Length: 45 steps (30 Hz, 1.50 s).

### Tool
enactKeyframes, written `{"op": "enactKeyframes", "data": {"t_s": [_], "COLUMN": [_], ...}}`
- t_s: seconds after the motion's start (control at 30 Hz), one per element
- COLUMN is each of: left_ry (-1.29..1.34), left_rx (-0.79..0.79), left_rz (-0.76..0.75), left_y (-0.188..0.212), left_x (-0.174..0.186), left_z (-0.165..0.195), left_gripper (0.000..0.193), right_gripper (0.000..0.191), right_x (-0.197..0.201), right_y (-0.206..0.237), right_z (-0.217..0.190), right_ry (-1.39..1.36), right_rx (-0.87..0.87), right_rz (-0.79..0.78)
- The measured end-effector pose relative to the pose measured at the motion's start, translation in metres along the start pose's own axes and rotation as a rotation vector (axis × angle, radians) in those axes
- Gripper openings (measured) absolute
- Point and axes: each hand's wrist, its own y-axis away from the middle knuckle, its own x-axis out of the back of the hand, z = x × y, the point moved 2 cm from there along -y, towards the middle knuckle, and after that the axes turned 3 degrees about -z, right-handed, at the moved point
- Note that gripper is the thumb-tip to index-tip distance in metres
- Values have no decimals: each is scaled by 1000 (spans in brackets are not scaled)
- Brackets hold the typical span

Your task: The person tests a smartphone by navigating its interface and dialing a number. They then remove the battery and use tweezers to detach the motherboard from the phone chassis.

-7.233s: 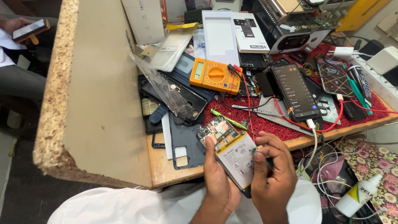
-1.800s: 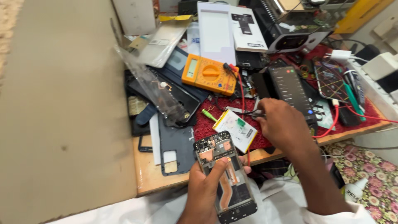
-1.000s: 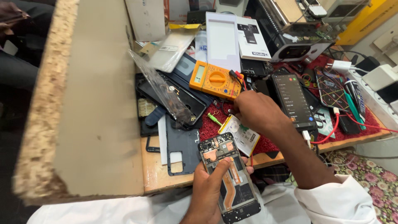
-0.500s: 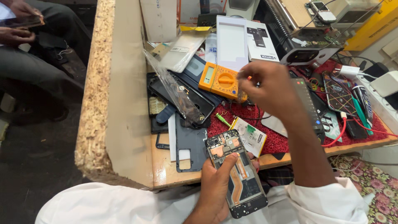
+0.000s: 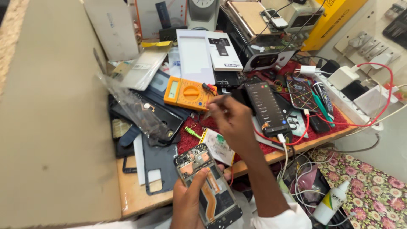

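Note:
My left hand grips an opened phone with its back off, circuit board and orange flex cable showing, held low over the desk's front edge. My right hand is raised over the red mat, fingers pinched on a thin dark tool that points toward the orange multimeter. A removed flat white battery lies on the mat just below my right hand.
A black phone on a charging cable lies right of my hand. Phone cases, plastic sleeves and boxes crowd the left and back. A power strip sits right, a white bottle below the desk, a large board left.
My right hand left the battery on the mat, reached up to the multimeter area and now pinches a thin tool. My left hand keeps holding the opened phone.

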Motion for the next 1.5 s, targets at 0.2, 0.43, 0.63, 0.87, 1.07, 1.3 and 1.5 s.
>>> {"op": "enactKeyframes", "data": {"t_s": [0.2,0.43,0.63,0.87,1.07,1.3,1.5], "left_ry": [-62,-76,-60,-42,-185,-194,-167], "left_rx": [36,146,176,138,155,124,97], "left_rz": [20,36,90,53,80,87,97], "left_y": [-13,-20,-21,-16,-16,-12,-9], "left_x": [20,46,52,44,36,25,22], "left_z": [-4,-14,-16,-12,-5,0,-2], "left_gripper": [44,51,52,50,48,48,48], "right_gripper": [17,21,33,30,28,27,27], "right_x": [125,210,201,182,175,170,169], "right_y": [12,-12,-25,-25,-34,-43,-43], "right_z": [18,69,46,19,33,66,83], "right_ry": [-646,-568,-765,-592,-361,-187,-97], "right_rx": [-79,-378,-332,-279,-310,-399,-363], "right_rz": [361,248,96,54,87,101,82]}}
